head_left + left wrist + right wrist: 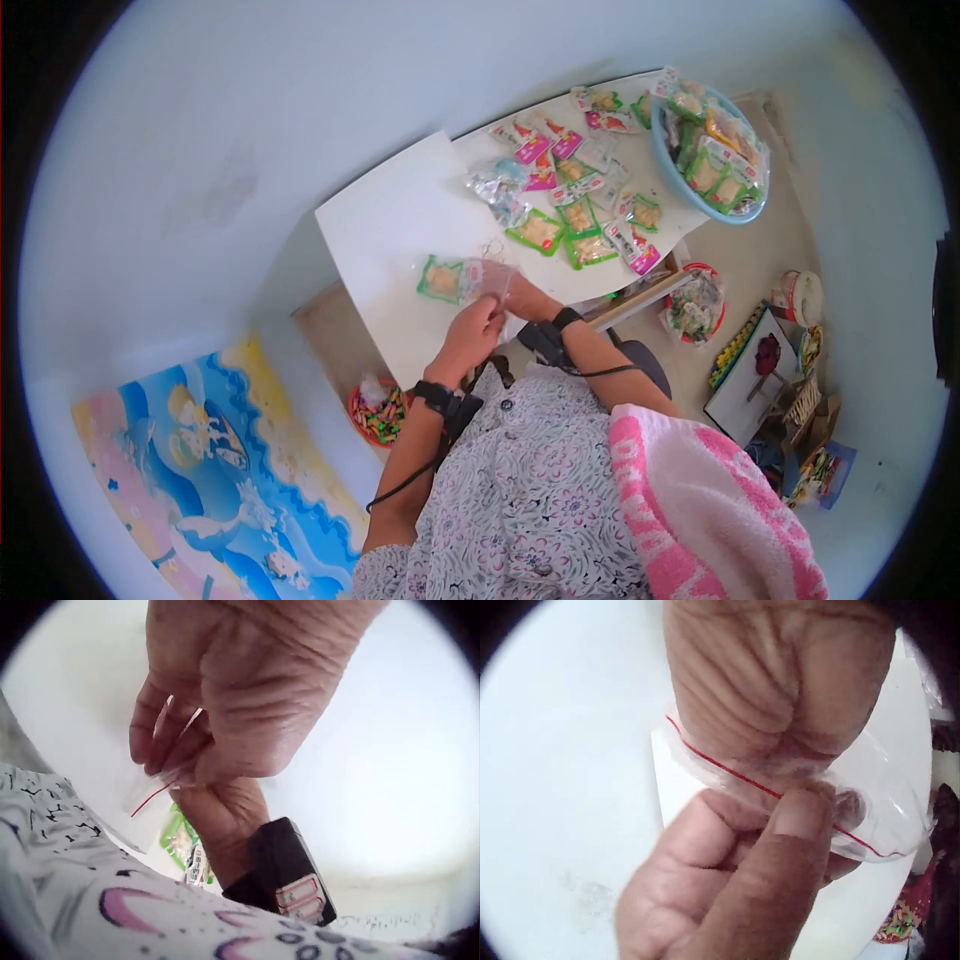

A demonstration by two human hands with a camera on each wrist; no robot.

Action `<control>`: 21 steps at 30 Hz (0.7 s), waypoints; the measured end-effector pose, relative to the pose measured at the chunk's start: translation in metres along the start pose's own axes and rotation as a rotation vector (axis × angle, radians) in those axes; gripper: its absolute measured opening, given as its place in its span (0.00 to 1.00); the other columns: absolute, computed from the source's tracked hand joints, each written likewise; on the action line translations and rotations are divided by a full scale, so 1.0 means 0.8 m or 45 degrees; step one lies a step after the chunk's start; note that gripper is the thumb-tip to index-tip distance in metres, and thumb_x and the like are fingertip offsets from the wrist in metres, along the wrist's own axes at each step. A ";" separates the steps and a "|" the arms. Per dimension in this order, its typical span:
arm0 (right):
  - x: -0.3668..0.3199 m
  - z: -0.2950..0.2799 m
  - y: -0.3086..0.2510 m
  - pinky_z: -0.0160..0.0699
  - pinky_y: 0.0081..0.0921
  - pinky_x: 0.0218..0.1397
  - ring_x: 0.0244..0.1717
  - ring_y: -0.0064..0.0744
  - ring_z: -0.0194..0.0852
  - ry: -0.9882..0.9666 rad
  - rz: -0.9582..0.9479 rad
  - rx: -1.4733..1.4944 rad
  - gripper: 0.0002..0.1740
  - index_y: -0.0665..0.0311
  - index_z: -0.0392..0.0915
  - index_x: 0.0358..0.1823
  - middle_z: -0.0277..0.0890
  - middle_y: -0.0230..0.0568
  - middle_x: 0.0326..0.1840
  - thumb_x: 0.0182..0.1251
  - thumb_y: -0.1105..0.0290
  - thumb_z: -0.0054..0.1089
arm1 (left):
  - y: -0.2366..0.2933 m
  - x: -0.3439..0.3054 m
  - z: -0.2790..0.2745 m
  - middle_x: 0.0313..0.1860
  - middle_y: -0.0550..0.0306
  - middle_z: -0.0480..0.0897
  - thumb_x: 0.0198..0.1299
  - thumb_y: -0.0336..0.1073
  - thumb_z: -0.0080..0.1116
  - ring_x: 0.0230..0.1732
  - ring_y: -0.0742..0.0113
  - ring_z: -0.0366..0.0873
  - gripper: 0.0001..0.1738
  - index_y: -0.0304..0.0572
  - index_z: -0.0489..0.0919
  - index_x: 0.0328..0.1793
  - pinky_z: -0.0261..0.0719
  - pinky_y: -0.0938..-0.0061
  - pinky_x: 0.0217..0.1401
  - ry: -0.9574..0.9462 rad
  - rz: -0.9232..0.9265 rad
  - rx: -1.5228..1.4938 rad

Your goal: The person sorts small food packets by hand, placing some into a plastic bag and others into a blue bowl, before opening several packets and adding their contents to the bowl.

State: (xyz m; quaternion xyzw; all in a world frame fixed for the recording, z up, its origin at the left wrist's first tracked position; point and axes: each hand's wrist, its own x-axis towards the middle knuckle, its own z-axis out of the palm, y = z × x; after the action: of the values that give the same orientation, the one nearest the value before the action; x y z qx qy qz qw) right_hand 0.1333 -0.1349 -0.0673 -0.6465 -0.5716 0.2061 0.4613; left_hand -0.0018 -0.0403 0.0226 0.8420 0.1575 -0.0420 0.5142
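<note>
Both hands meet at a clear plastic bag [885,802] with a red line along its edge. In the right wrist view the left hand [727,877] pinches that edge between thumb and fingers. The right hand [780,682] reaches into or behind the bag's film; its fingertips are mostly hidden. In the head view the left hand [474,335] and right hand [528,298] are close together above the table edge. Just beyond them lies a green-edged packet [440,279] of pale food, partly under or within clear film.
On the white table [385,220] lie several green and pink packets [535,232] and crumpled clear bags. A blue basin [690,185] full of packets stands at the far right. Red baskets [378,412] stand low on both sides. A pink towel [700,500] hangs by the person's right side.
</note>
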 end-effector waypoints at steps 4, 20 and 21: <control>-0.011 -0.025 -0.016 0.78 0.37 0.56 0.47 0.44 0.78 -0.041 0.605 0.597 0.15 0.68 0.77 0.51 0.78 0.48 0.51 0.65 0.69 0.56 | -0.023 0.010 0.009 0.37 0.39 0.81 0.66 0.36 0.57 0.41 0.42 0.81 0.10 0.34 0.76 0.41 0.77 0.57 0.42 0.077 -0.055 0.090; -0.165 -0.135 -0.031 0.85 0.24 0.49 0.45 0.28 0.85 0.397 1.359 1.060 0.14 0.69 0.76 0.57 0.84 0.42 0.47 0.78 0.68 0.53 | 0.119 0.191 -0.072 0.30 0.45 0.83 0.60 0.48 0.64 0.36 0.43 0.82 0.18 0.38 0.80 0.39 0.78 0.53 0.40 -0.275 0.064 0.484; -0.177 -0.139 -0.027 0.85 0.24 0.49 0.44 0.28 0.85 0.433 1.366 1.044 0.14 0.69 0.76 0.57 0.84 0.42 0.47 0.78 0.69 0.53 | 0.124 0.225 -0.063 0.32 0.44 0.83 0.60 0.46 0.64 0.38 0.43 0.82 0.18 0.38 0.80 0.41 0.78 0.53 0.42 -0.265 0.105 0.494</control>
State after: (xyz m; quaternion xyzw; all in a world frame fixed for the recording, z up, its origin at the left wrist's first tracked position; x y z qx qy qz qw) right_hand 0.1726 -0.3082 -0.0317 -0.6365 0.0309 0.5006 0.5859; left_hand 0.1945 0.0023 0.0892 0.9220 0.0580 -0.1371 0.3575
